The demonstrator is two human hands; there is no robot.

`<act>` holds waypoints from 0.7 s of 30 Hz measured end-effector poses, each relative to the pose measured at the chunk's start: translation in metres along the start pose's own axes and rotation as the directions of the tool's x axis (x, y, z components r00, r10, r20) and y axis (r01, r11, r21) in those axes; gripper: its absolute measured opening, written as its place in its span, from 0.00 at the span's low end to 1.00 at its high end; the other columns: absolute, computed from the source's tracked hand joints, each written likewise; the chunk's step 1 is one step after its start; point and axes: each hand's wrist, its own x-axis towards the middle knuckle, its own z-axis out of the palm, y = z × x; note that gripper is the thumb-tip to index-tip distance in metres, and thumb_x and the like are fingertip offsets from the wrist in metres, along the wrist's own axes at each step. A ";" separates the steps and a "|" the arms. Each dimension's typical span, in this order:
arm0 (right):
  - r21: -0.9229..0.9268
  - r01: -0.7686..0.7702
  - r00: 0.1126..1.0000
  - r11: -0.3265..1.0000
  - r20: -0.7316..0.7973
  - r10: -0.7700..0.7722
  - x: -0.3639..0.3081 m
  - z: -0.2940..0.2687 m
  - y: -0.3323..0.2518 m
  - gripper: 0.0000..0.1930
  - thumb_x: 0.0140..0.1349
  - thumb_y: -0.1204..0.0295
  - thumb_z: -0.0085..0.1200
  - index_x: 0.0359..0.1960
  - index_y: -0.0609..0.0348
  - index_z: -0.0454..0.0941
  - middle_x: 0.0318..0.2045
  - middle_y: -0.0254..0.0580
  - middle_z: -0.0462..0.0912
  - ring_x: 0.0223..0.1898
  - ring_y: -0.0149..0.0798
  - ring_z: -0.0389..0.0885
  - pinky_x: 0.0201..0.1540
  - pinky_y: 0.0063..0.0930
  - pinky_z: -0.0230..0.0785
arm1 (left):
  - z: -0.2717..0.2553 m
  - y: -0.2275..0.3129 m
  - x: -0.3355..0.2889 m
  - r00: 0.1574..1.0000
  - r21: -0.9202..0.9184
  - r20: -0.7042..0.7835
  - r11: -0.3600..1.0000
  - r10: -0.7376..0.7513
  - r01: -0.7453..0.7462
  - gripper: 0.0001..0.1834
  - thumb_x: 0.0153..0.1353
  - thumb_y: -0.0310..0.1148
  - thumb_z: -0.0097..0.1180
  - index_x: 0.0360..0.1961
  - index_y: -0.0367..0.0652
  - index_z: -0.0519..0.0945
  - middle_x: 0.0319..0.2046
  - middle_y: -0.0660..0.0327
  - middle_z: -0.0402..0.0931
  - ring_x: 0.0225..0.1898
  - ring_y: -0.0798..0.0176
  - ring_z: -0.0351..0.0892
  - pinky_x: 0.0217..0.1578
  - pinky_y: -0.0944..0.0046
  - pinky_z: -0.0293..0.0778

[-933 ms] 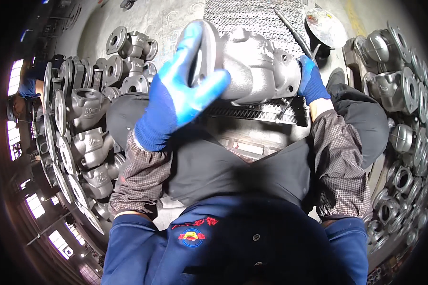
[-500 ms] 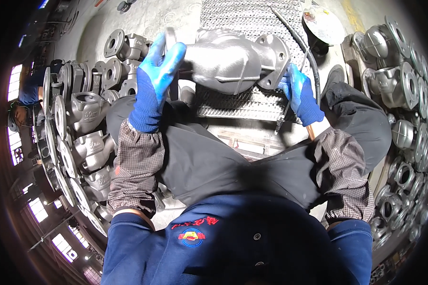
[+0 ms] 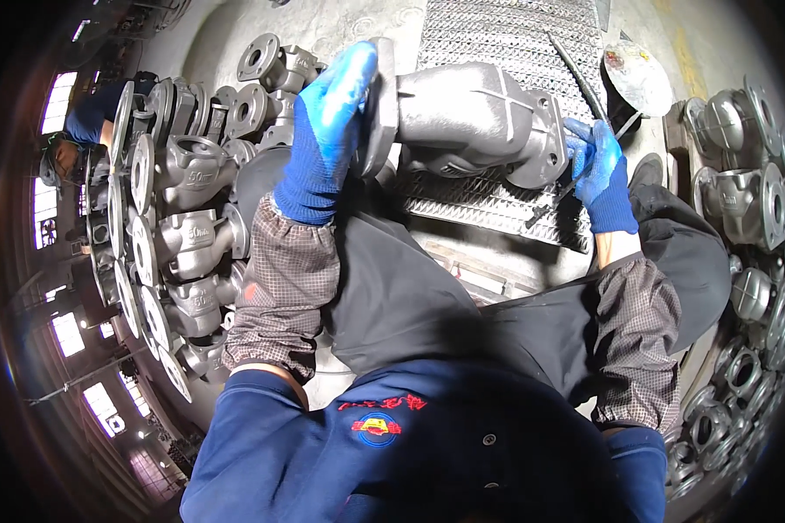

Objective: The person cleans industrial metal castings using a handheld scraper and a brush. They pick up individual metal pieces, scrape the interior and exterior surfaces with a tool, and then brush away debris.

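Observation:
A grey cast-metal valve body (image 3: 471,113) with a flange at each end lies tilted between my hands, above a studded metal plate (image 3: 506,35). My left hand (image 3: 327,131), in a blue coated glove, is closed round the large left flange, its fingers over the outer face. At the other end my right hand (image 3: 604,170), gloved alike, has its bent fingers against the rim of the right flange. A thin dark rod (image 3: 545,211) shows below the right hand; whether that hand also holds it is hidden.
Several similar flanged castings (image 3: 196,174) are stacked close on my left, and more castings (image 3: 741,205) on my right. A dark hose (image 3: 576,70) runs over the plate toward a round-topped drum (image 3: 638,78). Another person (image 3: 83,131) is at the far left.
The valve body has turned in my hands, with its left flange swung more toward me and its right end lower. The whole view has shifted, so things appear farther right.

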 end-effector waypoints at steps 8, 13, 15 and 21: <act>0.069 0.004 0.994 0.998 -0.110 0.004 0.018 -0.026 0.006 0.22 0.71 0.59 0.39 0.45 0.70 0.75 0.37 0.45 0.80 0.34 0.32 0.79 0.35 0.19 0.73 | 0.034 0.026 0.011 0.975 0.490 0.220 0.866 -0.014 -0.098 0.47 0.51 0.50 0.64 0.66 0.36 0.59 0.57 0.40 0.70 0.57 0.49 0.73 0.56 0.59 0.69; -0.405 0.148 0.987 0.902 0.003 -0.160 -0.009 -0.011 0.023 0.14 0.70 0.59 0.44 0.34 0.56 0.74 0.23 0.30 0.72 0.22 0.24 0.68 0.26 0.17 0.65 | 0.024 -0.002 0.015 0.993 0.446 0.118 0.893 0.009 -0.061 0.44 0.56 0.48 0.61 0.65 0.32 0.59 0.62 0.40 0.63 0.62 0.49 0.66 0.60 0.60 0.64; -0.196 -0.067 0.998 0.978 -0.032 0.061 -0.011 0.001 0.017 0.15 0.70 0.57 0.43 0.34 0.55 0.74 0.21 0.30 0.71 0.21 0.25 0.66 0.24 0.17 0.59 | 0.021 -0.008 0.013 0.991 0.308 0.036 0.944 -0.132 0.115 0.43 0.58 0.46 0.59 0.65 0.28 0.57 0.62 0.41 0.62 0.63 0.54 0.64 0.60 0.63 0.63; -0.167 -0.037 0.999 0.985 -0.033 0.032 -0.002 0.017 0.000 0.19 0.69 0.56 0.45 0.38 0.63 0.75 0.28 0.39 0.80 0.25 0.28 0.77 0.28 0.17 0.68 | -0.009 -0.032 0.007 0.994 0.197 0.020 0.975 -0.109 0.103 0.28 0.66 0.47 0.48 0.55 0.32 0.72 0.45 0.55 0.77 0.48 0.66 0.74 0.52 0.66 0.68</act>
